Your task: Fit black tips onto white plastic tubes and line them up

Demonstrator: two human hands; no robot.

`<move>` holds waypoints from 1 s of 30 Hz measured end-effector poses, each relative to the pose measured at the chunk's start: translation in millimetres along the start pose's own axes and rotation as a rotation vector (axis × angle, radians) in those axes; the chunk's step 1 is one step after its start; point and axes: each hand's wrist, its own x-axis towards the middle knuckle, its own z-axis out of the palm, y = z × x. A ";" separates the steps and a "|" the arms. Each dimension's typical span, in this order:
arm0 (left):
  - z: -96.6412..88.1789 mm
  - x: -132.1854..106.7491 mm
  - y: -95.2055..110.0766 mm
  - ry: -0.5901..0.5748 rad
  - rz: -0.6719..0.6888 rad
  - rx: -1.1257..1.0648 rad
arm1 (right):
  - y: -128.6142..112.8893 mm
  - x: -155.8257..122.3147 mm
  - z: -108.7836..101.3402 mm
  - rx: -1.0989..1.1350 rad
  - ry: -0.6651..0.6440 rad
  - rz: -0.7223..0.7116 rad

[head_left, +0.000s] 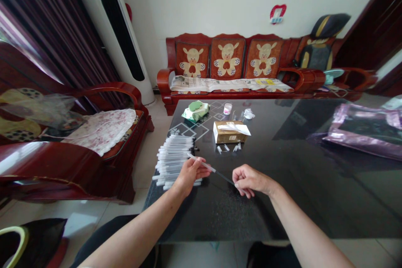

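Note:
Between my two hands runs a slender pen-like tube (pixel 223 176), whitish and translucent toward the left and thinner and darker toward the right. My left hand (pixel 194 171) grips its whitish end between thumb and fingers. Curled fingers of my right hand (pixel 248 181) pinch the other end, partly hiding it. Left of my left hand, and partly under it, lies a thick pile of similar translucent tubes (pixel 174 157) with dark tips pointing right. Fine specks (pixel 230 213) are scattered on the dark table below my right hand.
On the glossy black table (pixel 292 192) stand a tissue box (pixel 230 137), several small clear pieces (pixel 226 148), a wet-wipe pack (pixel 196 113), a small cup (pixel 228 109) and crumpled tissue (pixel 249 114). A purple plastic bag (pixel 333 138) lies right. Wooden seats (pixel 163 86) stand beyond.

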 end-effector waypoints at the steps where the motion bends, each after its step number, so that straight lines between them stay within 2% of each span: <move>1: -0.5 0.5 -0.1 0.000 0.002 0.003 | 0.3 0.5 0.2 0.000 0.001 -0.003; 16: 5.4 -5.5 -13.5 -0.082 -0.034 0.061 | 3.7 8.5 8.7 0.072 0.031 -0.041; 25: 14.9 -13.0 -23.6 -0.140 -0.073 0.064 | 1.4 16.4 17.1 0.213 0.110 -0.123; 30: 14.4 -11.6 -24.6 -0.151 -0.086 0.014 | -2.6 16.2 18.6 0.267 0.148 -0.151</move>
